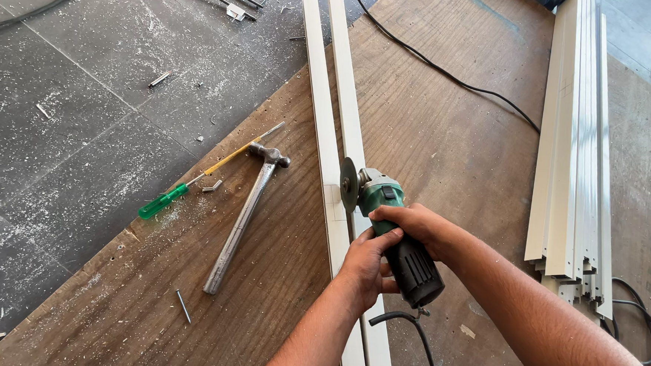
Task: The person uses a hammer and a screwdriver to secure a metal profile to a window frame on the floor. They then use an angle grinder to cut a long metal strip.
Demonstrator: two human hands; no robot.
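Both hands hold a green and black angle grinder (383, 208). My left hand (366, 263) wraps its black body from the left, and my right hand (412, 225) covers it from above. The grinder's disc (349, 184) stands upright against two long white metal strips (328, 131) that lie side by side on a wooden board (447, 137). The disc meets the left strip near a faint cross line. The grinder's black cable (407, 325) curls away below my hands.
A steel hammer (246, 216) and a green-handled screwdriver (180, 190) lie left of the strips on the board. A loose nail (183, 305) rests nearer me. A stack of white profiles (576, 144) lies at the right. A black cable (450, 74) crosses the board. Dusty dark floor (69, 117) lies left.
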